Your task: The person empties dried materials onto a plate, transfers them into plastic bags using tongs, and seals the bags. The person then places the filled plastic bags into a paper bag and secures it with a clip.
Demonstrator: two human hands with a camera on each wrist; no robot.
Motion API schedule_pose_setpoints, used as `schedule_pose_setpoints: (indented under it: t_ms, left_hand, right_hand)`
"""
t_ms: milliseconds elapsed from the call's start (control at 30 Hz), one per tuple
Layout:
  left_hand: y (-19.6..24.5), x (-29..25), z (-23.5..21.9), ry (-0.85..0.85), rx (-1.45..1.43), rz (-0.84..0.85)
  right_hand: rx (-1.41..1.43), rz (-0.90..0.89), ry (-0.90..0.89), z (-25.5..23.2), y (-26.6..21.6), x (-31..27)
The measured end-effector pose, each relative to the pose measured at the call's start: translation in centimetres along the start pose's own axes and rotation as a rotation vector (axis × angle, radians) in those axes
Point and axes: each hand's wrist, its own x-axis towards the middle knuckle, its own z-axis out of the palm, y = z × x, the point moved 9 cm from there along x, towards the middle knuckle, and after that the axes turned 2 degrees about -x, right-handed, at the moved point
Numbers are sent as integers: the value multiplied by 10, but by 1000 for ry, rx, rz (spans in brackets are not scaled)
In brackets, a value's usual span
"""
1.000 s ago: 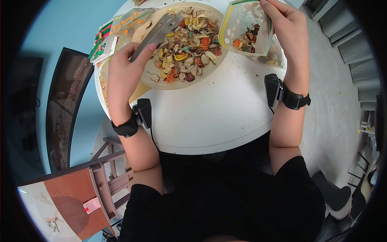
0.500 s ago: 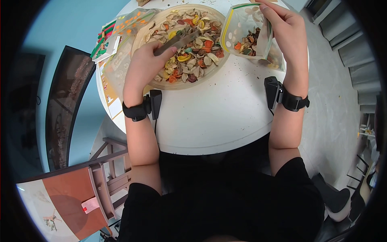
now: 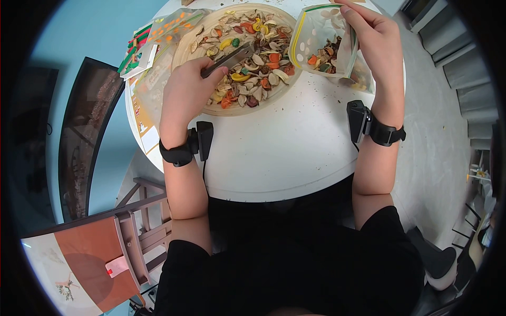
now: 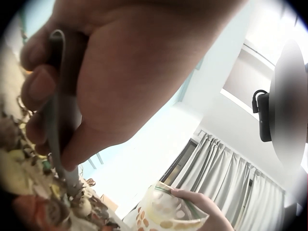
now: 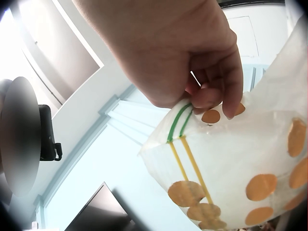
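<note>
My left hand (image 3: 187,89) grips metal tongs (image 3: 232,58) whose tips reach into colourful dried petals and peels (image 3: 253,97). These lie spread over a round pale tray (image 3: 182,52). In the left wrist view the bent end of the tongs (image 4: 55,110) sits inside the palm, with the far tips down among the petals. My right hand (image 3: 377,42) pinches the top edge of a dotted zip bag (image 3: 308,37), whose mouth gapes towards the tray. A small heap of dark and orange dried pieces (image 3: 327,58) lies inside it. Orange dots mark the bag (image 5: 226,159) in the right wrist view.
Left of the tray lie another dotted zip bag (image 3: 176,26) and a white box (image 3: 142,60) with green and red items. Crumbs dot the white round table (image 3: 279,152). A wooden chair (image 3: 145,237) stands at the lower left.
My left hand has swung right with the tongs, from the tray's left side to over its middle, and their tips have gone into the petals. The right hand stays at the bag.
</note>
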Motion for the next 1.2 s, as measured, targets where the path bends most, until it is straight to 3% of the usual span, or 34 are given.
schedule_pose_setpoints:
  t_ms: [233, 300, 500, 600, 700, 800, 900, 1067, 1200]
  left_hand:
    - [-1, -2, -9, 54, -152, 51]
    - [8, -7, -20, 78, -240, 70]
    - [55, -24, -26, 90, -489, 219]
    - [77, -30, -11, 72, -484, 236]
    - [64, -26, -17, 111, -541, 140]
    - [41, -17, -30, 243, -511, 130]
    - [41, -14, -22, 244, -317, 86]
    - [53, -14, 19, 127, -22, 158]
    - [34, -15, 10, 179, 112, 106]
  right_hand:
    - [15, -9, 11, 1, -7, -6]
    - [20, 40, 25, 1, -3, -4]
    - [-21, -55, -57, 11, -10, -9]
    - [-33, -39, -15, 11, -6, -6]
    - [-6, 1, 67, 2, -7, -6]
    - [-5, -67, 95, -15, -2, 2]
    - [32, -56, 144, -22, -4, 1]
    - [4, -55, 115, -24, 0, 3]
    - [26, -51, 137, -20, -6, 0]
